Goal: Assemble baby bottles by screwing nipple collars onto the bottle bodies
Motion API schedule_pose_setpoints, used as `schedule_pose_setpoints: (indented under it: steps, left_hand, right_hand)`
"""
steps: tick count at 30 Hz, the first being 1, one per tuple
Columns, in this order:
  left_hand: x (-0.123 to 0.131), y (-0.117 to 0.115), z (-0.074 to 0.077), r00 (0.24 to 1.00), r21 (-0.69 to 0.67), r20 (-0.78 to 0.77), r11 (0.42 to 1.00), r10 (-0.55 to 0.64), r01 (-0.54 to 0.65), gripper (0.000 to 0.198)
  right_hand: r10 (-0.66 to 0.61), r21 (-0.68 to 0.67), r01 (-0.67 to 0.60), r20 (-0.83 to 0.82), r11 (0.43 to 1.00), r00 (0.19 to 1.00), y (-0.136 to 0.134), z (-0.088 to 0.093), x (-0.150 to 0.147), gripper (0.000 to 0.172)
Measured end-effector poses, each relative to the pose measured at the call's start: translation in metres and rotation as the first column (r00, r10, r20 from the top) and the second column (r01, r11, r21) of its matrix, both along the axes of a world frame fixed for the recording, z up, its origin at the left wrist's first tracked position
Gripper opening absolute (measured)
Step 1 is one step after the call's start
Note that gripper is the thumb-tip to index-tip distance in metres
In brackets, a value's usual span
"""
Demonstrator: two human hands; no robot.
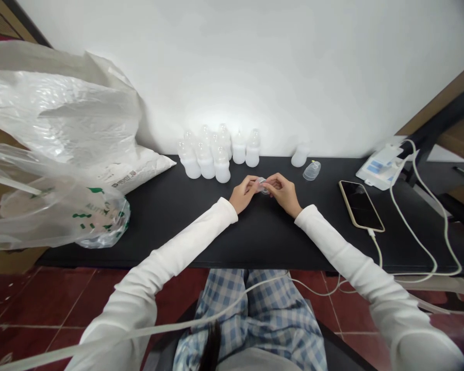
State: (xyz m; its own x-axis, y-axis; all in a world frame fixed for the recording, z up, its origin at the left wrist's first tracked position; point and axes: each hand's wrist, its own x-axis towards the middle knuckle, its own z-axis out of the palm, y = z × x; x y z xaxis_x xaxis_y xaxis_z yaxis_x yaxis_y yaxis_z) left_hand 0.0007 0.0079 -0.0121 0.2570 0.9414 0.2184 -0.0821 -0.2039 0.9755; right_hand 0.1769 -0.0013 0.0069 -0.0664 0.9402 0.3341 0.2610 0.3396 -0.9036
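Note:
My left hand [243, 193] and my right hand [284, 195] meet above the black tabletop [216, 232], with their fingers pinching a small clear piece [262, 186] between them. Its exact shape is partly hidden by my fingers. Behind my left hand stands a group of several translucent white plastic bottles [206, 157]. One more white bottle [300, 155] lies by the wall, and a clear moulded part with a yellow tip [312, 171] rests just in front of it, beyond my right hand.
A black smartphone in a gold case [361, 206] lies on the right, cabled to a white charging lead [410, 216]. White packaging [379, 166] sits behind it. Plastic bags [54, 154] and a white sack [139, 167] fill the left end; a white wall rises behind.

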Motion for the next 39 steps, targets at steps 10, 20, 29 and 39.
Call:
schedule_pose_setpoints:
  steps: [10,20,29,39]
  left_hand:
    - [-0.001,0.004,-0.003,0.973,-0.175,0.204,0.973,-0.112,0.149,0.056]
    - [-0.003,0.004,-0.004,0.982,-0.067,0.126,0.986,-0.141,0.150,0.056]
    - [0.003,-0.002,0.002,1.000,-0.010,0.000,1.000,-0.012,0.012,0.024]
    - [0.001,0.000,0.006,1.000,-0.031,-0.011,1.000,-0.004,0.004,0.025]
  right_hand:
    - [-0.149,0.376,0.032,0.285,0.926,0.947,0.001,0.000,0.000,0.030]
    - [0.002,0.116,-0.031,0.242,0.993,0.970,0.002,-0.006,-0.004,0.044]
    - [0.085,0.035,-0.096,0.246,0.995,0.966,-0.008,0.002,-0.009,0.039]
    - [0.150,0.002,-0.157,0.273,0.988,0.950,-0.005,0.001,-0.007,0.039]
